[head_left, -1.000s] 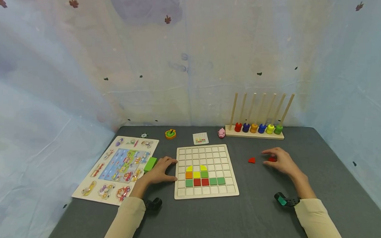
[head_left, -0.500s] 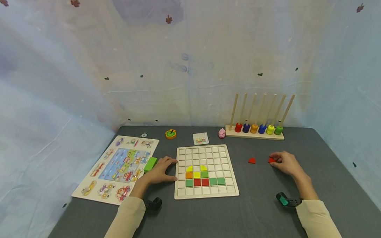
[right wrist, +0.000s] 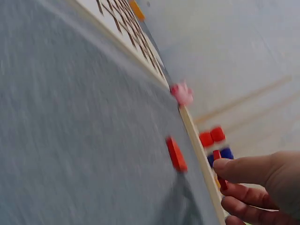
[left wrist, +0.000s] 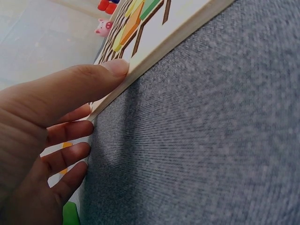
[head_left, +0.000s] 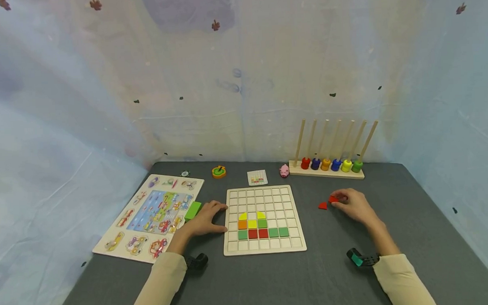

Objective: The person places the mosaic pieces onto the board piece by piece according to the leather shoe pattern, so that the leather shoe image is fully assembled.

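Note:
My right hand (head_left: 355, 205) pinches a small red tile (head_left: 333, 198) between thumb and fingers, raised off the table in the right wrist view. Just left of it a second red piece (head_left: 322, 206), wedge-shaped, lies on the table. A wooden grid board (head_left: 278, 200) lies in the middle, with yellow, orange, green and red pieces set in its lower rows. At the board's left edge is my left hand (head_left: 204, 220), thumb and fingers spread. In the left wrist view its thumb (left wrist: 79, 84) rests against the board's rim.
A small pattern card (head_left: 257, 177) and a pink pig (head_left: 284, 171) lie behind the board. A peg rack (head_left: 329, 172) with coloured beads stands back right. On the left are a picture puzzle (head_left: 157, 218), a green block (head_left: 193, 210) and an orange-green toy (head_left: 218, 172).
My right hand has closed on the right-hand red tile, lifted it and carried it left toward the other red piece. The left hand stays at the board's edge.

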`<action>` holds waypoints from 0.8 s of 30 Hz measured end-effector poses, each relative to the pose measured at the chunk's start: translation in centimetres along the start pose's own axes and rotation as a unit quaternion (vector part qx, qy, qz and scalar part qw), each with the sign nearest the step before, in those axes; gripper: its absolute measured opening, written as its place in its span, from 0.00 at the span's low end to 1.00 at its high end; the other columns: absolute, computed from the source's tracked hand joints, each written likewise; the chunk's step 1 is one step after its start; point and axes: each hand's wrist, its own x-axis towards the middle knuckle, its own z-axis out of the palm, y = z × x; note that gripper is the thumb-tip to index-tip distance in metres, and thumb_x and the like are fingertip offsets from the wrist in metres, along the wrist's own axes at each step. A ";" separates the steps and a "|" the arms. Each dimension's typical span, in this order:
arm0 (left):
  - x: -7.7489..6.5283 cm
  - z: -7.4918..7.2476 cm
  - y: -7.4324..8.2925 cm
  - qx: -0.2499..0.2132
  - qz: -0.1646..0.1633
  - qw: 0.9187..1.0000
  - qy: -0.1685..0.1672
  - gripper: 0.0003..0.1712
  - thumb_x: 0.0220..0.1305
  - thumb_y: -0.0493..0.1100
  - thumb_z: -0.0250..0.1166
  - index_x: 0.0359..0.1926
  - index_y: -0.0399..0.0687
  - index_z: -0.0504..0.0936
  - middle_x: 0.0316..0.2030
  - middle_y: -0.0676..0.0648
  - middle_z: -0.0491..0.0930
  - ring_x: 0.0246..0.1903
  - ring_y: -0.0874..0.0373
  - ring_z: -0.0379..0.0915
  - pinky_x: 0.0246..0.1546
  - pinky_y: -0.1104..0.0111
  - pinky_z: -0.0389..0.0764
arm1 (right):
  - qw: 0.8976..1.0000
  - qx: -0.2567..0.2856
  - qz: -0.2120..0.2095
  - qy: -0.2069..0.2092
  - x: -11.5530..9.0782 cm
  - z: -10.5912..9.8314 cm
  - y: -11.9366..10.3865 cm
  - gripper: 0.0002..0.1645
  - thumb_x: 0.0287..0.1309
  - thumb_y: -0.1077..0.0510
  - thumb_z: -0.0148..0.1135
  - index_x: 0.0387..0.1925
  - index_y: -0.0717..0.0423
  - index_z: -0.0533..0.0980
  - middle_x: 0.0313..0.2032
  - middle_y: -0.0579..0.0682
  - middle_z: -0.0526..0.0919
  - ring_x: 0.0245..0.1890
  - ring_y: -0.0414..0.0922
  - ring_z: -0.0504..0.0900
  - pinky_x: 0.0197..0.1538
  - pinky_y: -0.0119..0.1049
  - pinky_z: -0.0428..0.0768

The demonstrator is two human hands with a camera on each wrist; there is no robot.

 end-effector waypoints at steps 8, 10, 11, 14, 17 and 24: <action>0.0 0.0 0.0 0.000 0.002 1.000 0.001 0.40 0.51 0.54 0.71 0.63 0.47 0.68 0.57 0.44 0.65 0.57 0.48 0.58 0.58 0.51 0.62 | 0.998 0.032 -0.059 0.003 0.9 2.0 -4.5 0.15 0.52 0.60 0.67 0.42 0.63 0.80 0.37 0.56 0.80 0.35 0.49 0.79 0.36 0.43 0.78; 0.0 0.0 0.0 0.002 0.003 1.000 0.001 0.40 0.51 0.54 0.71 0.63 0.46 0.68 0.57 0.44 0.65 0.57 0.48 0.59 0.58 0.50 0.62 | 0.996 0.044 -0.078 0.003 1.1 2.6 -5.5 0.15 0.52 0.60 0.67 0.42 0.62 0.80 0.37 0.55 0.80 0.35 0.49 0.79 0.36 0.43 0.78; 0.0 0.0 0.0 0.002 0.003 1.000 0.001 0.40 0.51 0.54 0.71 0.63 0.46 0.68 0.57 0.44 0.65 0.57 0.48 0.59 0.58 0.50 0.62 | 0.995 0.049 -0.087 0.002 1.1 2.9 -6.0 0.15 0.52 0.60 0.68 0.42 0.62 0.80 0.36 0.54 0.80 0.35 0.49 0.79 0.36 0.43 0.78; 0.0 0.0 0.0 0.002 0.004 1.000 0.001 0.40 0.51 0.54 0.71 0.63 0.46 0.68 0.57 0.44 0.65 0.57 0.48 0.58 0.58 0.51 0.62 | 0.992 0.063 -0.110 -0.002 1.3 3.8 -7.3 0.14 0.51 0.61 0.68 0.41 0.61 0.80 0.36 0.52 0.80 0.36 0.49 0.79 0.36 0.43 0.78; 0.0 -0.1 0.1 0.002 0.004 1.000 0.000 0.40 0.51 0.54 0.71 0.63 0.46 0.68 0.57 0.43 0.65 0.57 0.48 0.58 0.58 0.51 0.61 | 0.988 0.072 -0.135 -0.015 1.4 4.7 -8.5 0.14 0.51 0.61 0.68 0.41 0.60 0.80 0.36 0.52 0.79 0.36 0.50 0.79 0.36 0.44 0.78; 0.0 0.0 0.0 0.007 0.009 1.000 0.002 0.40 0.51 0.54 0.71 0.62 0.45 0.68 0.57 0.43 0.65 0.57 0.47 0.59 0.58 0.50 0.62 | 0.976 0.102 -0.186 -0.057 1.5 6.8 -10.5 0.14 0.50 0.60 0.69 0.41 0.59 0.80 0.36 0.51 0.81 0.34 0.47 0.77 0.36 0.40 0.77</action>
